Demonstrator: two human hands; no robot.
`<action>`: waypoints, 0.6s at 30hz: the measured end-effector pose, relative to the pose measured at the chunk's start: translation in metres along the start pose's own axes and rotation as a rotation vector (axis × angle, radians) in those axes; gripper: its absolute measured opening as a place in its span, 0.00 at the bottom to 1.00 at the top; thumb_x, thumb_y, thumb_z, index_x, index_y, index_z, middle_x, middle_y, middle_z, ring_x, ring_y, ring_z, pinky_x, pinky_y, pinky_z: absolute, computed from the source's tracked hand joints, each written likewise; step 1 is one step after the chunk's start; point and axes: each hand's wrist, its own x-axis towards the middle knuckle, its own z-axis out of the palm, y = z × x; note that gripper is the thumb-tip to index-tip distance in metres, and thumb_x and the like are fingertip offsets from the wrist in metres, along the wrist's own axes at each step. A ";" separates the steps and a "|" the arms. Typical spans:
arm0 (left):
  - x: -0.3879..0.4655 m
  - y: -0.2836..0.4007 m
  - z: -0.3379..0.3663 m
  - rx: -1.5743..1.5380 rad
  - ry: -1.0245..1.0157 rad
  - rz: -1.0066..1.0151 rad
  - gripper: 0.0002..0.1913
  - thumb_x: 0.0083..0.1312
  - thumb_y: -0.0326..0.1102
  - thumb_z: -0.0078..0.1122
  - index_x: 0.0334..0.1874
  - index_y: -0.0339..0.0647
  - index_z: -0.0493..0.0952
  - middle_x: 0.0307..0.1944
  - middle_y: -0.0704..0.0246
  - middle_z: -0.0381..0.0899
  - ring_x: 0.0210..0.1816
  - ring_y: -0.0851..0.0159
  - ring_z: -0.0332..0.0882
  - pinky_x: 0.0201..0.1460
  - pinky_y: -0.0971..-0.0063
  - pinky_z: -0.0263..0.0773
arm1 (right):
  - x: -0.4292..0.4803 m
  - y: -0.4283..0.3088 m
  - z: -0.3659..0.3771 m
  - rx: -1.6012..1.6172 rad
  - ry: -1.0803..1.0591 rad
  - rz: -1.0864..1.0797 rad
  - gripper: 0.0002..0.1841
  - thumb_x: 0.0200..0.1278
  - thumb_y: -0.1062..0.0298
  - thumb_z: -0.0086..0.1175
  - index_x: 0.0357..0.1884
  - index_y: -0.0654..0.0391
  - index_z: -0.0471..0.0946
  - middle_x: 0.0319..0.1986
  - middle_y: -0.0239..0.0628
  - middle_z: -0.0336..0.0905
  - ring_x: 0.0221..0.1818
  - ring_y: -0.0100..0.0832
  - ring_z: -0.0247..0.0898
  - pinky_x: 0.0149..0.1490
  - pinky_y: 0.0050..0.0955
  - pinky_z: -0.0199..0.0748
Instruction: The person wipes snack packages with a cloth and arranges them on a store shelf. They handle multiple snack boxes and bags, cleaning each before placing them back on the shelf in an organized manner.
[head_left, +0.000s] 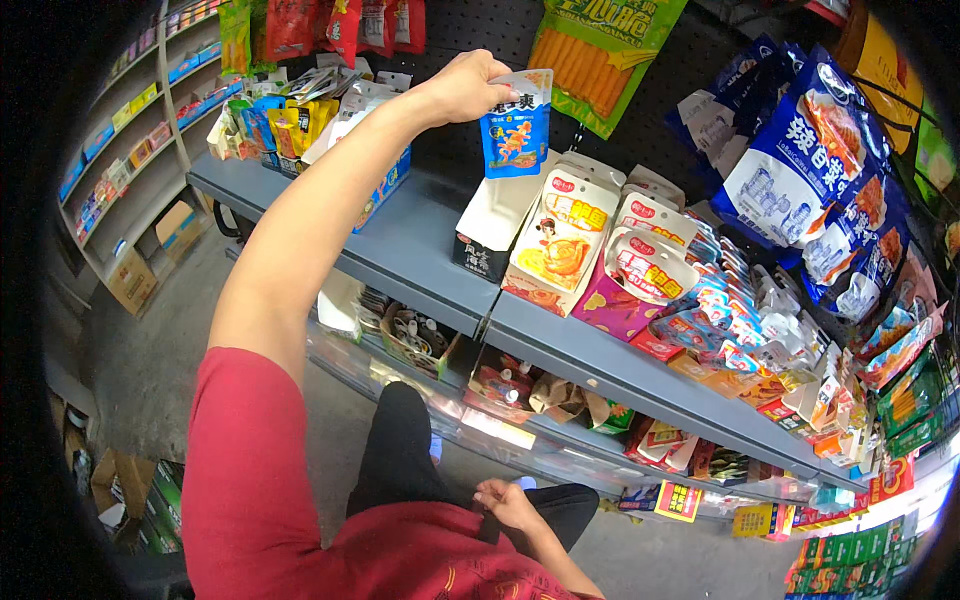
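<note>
My left hand (469, 86) pinches the top edge of a blue snack pouch (516, 139) between thumb and fingers. The pouch hangs upright above a white-and-black display carton (495, 214), whose inside is partly hidden behind it. Beside that carton stands a card carton of flat snack packs (562, 229) with a noodle-like picture. Another blue carton (382, 191) is partly covered by my left forearm. Low in front of my body, over my lap, my right hand (506, 504) is loosely curled, with nothing visible in it.
A grey metal shelf (420, 259) bears many snack cartons. Large blue-and-white bags (795, 157) and a green bag (604, 60) hang from the dark pegboard. A lower shelf holds more cartons (420, 337). Shelving (150, 120) stands at far left, above cardboard boxes (131, 281).
</note>
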 end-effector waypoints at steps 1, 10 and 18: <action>0.003 -0.002 0.003 -0.013 0.004 -0.009 0.12 0.60 0.35 0.57 0.38 0.32 0.80 0.29 0.59 0.81 0.32 0.65 0.79 0.40 0.70 0.71 | -0.003 -0.001 0.001 -0.049 0.000 -0.005 0.12 0.60 0.67 0.56 0.41 0.65 0.74 0.30 0.32 0.77 0.32 0.22 0.71 0.38 0.23 0.70; 0.005 -0.020 0.022 0.205 -0.038 0.087 0.10 0.57 0.35 0.58 0.32 0.33 0.79 0.20 0.56 0.77 0.22 0.63 0.74 0.31 0.69 0.68 | -0.003 -0.017 0.008 -0.274 -0.044 -0.091 0.16 0.60 0.64 0.55 0.42 0.66 0.74 0.32 0.47 0.79 0.34 0.34 0.76 0.40 0.29 0.72; 0.011 -0.028 0.036 0.141 -0.268 0.029 0.12 0.57 0.34 0.60 0.35 0.31 0.79 0.25 0.54 0.79 0.28 0.61 0.78 0.34 0.69 0.70 | 0.002 -0.020 0.013 -0.347 -0.140 -0.142 0.15 0.60 0.64 0.54 0.42 0.66 0.74 0.32 0.49 0.78 0.34 0.37 0.76 0.41 0.31 0.72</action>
